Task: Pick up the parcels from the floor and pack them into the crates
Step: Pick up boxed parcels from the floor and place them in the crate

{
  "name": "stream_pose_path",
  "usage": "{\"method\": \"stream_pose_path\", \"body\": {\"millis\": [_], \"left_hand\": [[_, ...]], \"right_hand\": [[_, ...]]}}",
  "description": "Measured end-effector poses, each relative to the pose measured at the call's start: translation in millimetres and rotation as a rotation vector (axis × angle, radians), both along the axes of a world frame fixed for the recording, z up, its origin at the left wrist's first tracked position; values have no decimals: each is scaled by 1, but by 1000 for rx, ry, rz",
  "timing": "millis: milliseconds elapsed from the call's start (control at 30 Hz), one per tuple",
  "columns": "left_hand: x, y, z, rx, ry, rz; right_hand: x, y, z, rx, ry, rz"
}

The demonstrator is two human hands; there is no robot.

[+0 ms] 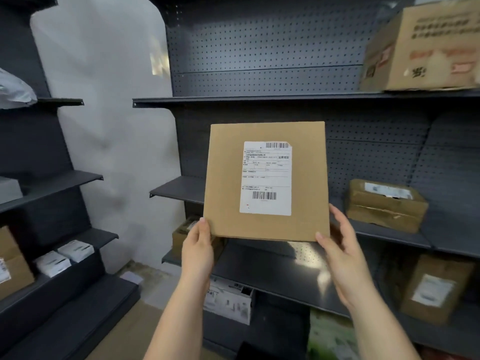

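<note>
Held upright in mid-air before the dark shelving, touching no shelf: a flat cardboard parcel, shipping label toward the camera. Pinched at the lower left corner by the left hand and at the lower right corner by the right hand, hands well apart. No crate in view. Best to grip both corners firmly, tip the parcel flat, then turn toward a crate and lower it in label up, without bending a corner.

Flat labelled cardboard parcel, upright
</note>
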State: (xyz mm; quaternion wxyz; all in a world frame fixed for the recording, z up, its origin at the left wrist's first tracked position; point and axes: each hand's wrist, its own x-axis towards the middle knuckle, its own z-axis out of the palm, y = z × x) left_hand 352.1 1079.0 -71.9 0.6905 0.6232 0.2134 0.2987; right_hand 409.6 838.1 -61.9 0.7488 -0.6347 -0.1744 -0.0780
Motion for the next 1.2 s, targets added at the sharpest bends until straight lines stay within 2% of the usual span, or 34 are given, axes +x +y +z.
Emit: {"method": "stream_pose_path", "body": {"millis": [233, 367, 500, 633, 833, 1000, 1200], "left_hand": [[0, 54, -29, 136, 0, -226], [-5, 68, -72, 35, 43, -409], [-10, 64, -110, -85, 128, -495], [-16, 49, -150, -132, 220, -541], [-21, 39, -210, -178, 297, -485], [-23, 30, -290, -118, 369, -475], [-10, 23, -484, -57, 480, -360]], "right_hand": [[-45, 32, -37, -40, 53, -178], [-75, 44, -77, -89, 153, -283], [-98, 45, -110, -142, 256, -409], [-115, 34, -146, -254, 361, -469], [-120, 28, -206, -263, 475, -466], [-117, 20, -290, -341, 505, -459], [-95, 18, -485, -475, 488, -376]]}}
